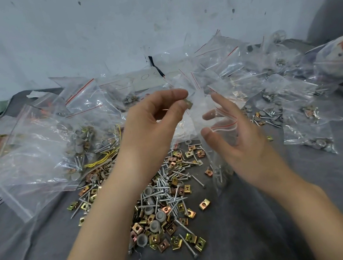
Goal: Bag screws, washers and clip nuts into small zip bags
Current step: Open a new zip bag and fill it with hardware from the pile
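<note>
My left hand (153,119) is raised over the table and pinches a brass clip nut (189,104) between thumb and fingertips. Just to its right, my right hand (235,134) holds a small clear zip bag (221,162) by its red-lined mouth, which gapes open. The bag hangs down and has a few screws at its bottom. The clip nut is level with the top of the bag, slightly left of the mouth. Below both hands lies a loose pile of screws, grey washers and clip nuts (165,203) on the grey cloth.
Filled zip bags (304,111) are heaped at the right and back. A large clear bag of parts (43,148) with yellow wire lies at the left. Empty zip bags (191,76) are piled behind my hands. A pale wall (150,18) closes the back.
</note>
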Demonstrator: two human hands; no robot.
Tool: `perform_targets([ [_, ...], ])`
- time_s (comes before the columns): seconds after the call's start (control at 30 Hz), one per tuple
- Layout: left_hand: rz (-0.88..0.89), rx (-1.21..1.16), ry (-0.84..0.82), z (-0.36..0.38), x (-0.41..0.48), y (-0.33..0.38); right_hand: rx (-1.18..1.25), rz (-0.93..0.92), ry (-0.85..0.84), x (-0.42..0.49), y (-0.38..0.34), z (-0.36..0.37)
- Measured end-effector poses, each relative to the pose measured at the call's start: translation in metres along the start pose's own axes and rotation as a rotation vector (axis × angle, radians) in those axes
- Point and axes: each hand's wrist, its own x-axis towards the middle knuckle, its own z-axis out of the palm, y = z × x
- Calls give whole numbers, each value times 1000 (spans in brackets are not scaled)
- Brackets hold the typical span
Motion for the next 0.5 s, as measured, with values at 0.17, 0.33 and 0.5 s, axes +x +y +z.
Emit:
perform_targets([
  [0.17,80,189,-73,11,-3,0,-34,-19,-2,1,3,3],
  [0.33,121,251,-79,15,-2,-1,-52,-27,4,1,3,5],
  [0.5,138,242,-49,15,0,-3,-63,-32,7,1,4,4],
])
